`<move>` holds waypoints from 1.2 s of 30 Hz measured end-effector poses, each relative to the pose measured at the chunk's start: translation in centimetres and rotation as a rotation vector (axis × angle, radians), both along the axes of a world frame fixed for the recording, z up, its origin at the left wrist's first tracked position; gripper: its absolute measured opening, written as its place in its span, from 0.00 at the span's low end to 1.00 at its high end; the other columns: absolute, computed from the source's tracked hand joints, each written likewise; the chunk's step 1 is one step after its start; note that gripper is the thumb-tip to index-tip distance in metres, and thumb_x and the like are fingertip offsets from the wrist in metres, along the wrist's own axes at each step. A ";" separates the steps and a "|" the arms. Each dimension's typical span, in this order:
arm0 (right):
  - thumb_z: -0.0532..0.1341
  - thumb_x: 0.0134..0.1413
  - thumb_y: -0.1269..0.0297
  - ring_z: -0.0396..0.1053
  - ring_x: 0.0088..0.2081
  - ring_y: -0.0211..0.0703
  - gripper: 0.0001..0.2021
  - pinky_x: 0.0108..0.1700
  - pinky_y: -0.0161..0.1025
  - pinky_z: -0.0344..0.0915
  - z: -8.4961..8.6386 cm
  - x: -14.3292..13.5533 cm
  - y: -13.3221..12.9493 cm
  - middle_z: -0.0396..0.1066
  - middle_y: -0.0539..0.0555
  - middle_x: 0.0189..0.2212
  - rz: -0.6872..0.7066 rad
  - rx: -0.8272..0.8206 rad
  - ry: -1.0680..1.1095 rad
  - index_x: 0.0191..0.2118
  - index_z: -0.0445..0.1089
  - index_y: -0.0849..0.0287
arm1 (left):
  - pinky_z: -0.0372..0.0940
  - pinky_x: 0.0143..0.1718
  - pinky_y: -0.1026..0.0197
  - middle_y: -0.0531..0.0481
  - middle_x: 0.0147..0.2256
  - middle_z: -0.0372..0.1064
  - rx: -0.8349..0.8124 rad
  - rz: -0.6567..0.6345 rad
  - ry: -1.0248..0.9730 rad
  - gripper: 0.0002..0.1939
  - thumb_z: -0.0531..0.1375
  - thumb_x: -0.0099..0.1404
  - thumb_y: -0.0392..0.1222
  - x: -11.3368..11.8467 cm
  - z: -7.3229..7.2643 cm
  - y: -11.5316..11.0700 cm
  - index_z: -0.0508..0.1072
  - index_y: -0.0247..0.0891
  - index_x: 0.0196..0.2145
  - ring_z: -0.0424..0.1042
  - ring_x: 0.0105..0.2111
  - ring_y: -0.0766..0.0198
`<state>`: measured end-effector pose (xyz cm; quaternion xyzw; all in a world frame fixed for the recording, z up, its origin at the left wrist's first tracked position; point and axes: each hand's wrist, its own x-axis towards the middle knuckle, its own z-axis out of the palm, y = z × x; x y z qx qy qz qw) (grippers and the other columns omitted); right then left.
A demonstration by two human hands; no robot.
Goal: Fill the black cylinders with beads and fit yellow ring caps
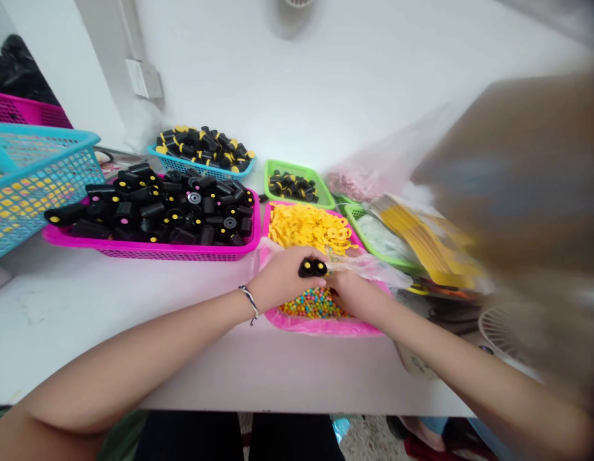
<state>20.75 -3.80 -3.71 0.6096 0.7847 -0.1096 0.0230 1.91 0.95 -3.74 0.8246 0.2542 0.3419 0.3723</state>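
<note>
My left hand (282, 276) is closed around two black cylinders (313, 267) with yellow dots on their ends, held over a pink basket (326, 328). My right hand (353, 291) reaches down among small multicoloured beads (311, 305) in the near part of that basket. Its fingertips are hidden, so what they hold cannot be made out. Yellow rings (306, 227) fill the basket's far part, and clear plastic film lies between the two parts. A braided band circles my left wrist.
Left of my hands is a magenta basket (182, 253) heaped with black cylinders. Blue baskets (47, 186) and green baskets (297, 168) stand around. Yellow packets (422, 243) lie at the right, near a blurred brown object (527, 179) and a fan (505, 330).
</note>
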 end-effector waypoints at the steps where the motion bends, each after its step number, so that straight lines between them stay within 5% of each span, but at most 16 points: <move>1: 0.53 0.44 0.81 0.71 0.39 0.43 0.14 0.41 0.36 0.62 0.0 -0.2 0.0 0.75 0.56 0.34 0.032 -0.001 0.044 0.31 0.72 0.59 | 0.63 0.49 0.57 0.51 0.42 0.74 0.007 0.004 0.000 0.14 0.64 0.55 0.39 0.0 0.0 0.0 0.72 0.41 0.41 0.71 0.44 0.60; 9: 0.53 0.38 0.80 0.66 0.29 0.39 0.14 0.31 0.33 0.58 -0.2 0.1 0.3 0.70 0.47 0.25 0.087 -0.067 0.290 0.30 0.72 0.59 | 0.62 0.53 0.56 0.48 0.47 0.72 -0.101 0.099 -0.008 0.24 0.65 0.54 0.40 -0.2 0.6 -0.3 0.69 0.40 0.49 0.69 0.49 0.58; 14: 0.58 0.42 0.76 0.70 0.35 0.40 0.14 0.40 0.36 0.63 -0.2 0.5 0.0 0.74 0.48 0.33 0.044 -0.133 0.468 0.37 0.73 0.60 | 0.63 0.51 0.57 0.51 0.44 0.74 -0.115 0.090 -0.006 0.18 0.65 0.54 0.40 -0.3 1.0 -0.2 0.72 0.41 0.44 0.71 0.46 0.59; 18: 0.64 0.46 0.61 0.71 0.41 0.44 0.12 0.46 0.40 0.64 0.5 1.0 -0.5 0.75 0.51 0.36 -0.015 -0.149 0.595 0.38 0.74 0.60 | 0.63 0.51 0.58 0.51 0.43 0.74 -0.109 0.060 -0.016 0.18 0.66 0.53 0.39 -0.4 0.8 -0.1 0.73 0.40 0.44 0.71 0.46 0.59; 25: 0.65 0.46 0.54 0.72 0.40 0.42 0.20 0.43 0.41 0.67 2.8 2.3 -1.4 0.75 0.56 0.41 -0.141 -0.148 0.779 0.43 0.72 0.60 | 0.64 0.48 0.58 0.52 0.42 0.75 -0.061 0.029 0.039 0.17 0.66 0.53 0.38 -0.3 0.4 -0.1 0.73 0.41 0.42 0.73 0.44 0.60; 36: 0.61 0.51 0.59 0.70 0.33 0.40 0.16 0.34 0.37 0.69 6.1 0.8 -1.9 0.72 0.53 0.34 -0.063 -0.020 0.612 0.46 0.73 0.54 | 0.64 0.50 0.57 0.50 0.46 0.74 -0.032 -0.055 0.097 0.23 0.67 0.51 0.44 -0.3 0.1 -0.1 0.73 0.43 0.46 0.72 0.47 0.59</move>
